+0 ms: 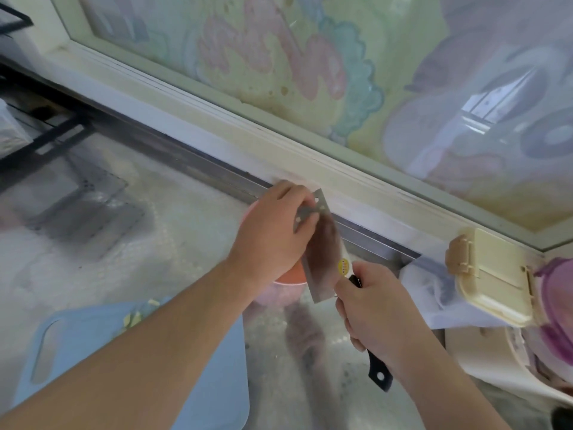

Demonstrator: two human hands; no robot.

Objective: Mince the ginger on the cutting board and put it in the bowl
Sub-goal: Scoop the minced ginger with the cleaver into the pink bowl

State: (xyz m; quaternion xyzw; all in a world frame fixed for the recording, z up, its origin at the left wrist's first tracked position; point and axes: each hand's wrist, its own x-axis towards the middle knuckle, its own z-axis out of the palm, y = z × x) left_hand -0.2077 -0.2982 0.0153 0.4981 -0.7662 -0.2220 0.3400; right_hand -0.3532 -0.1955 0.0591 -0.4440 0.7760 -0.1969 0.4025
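Observation:
My right hand [369,308] grips the black handle of a cleaver [322,259], whose wide blade is held tilted above an orange-pink bowl [290,277]. My left hand [276,231] lies over the bowl with its fingers resting on the upper part of the blade's flat side. The bowl is mostly hidden under that hand and the blade. A light blue cutting board [93,342] lies at the lower left, partly under my left forearm, and a few pale yellow ginger bits [136,318] remain near its far edge.
A cream lidded plastic box [496,274] and a purple-lidded container [558,308] stand at the right. A window frame [279,144] runs along the back of the counter. A dark metal rack [46,141] is at the far left.

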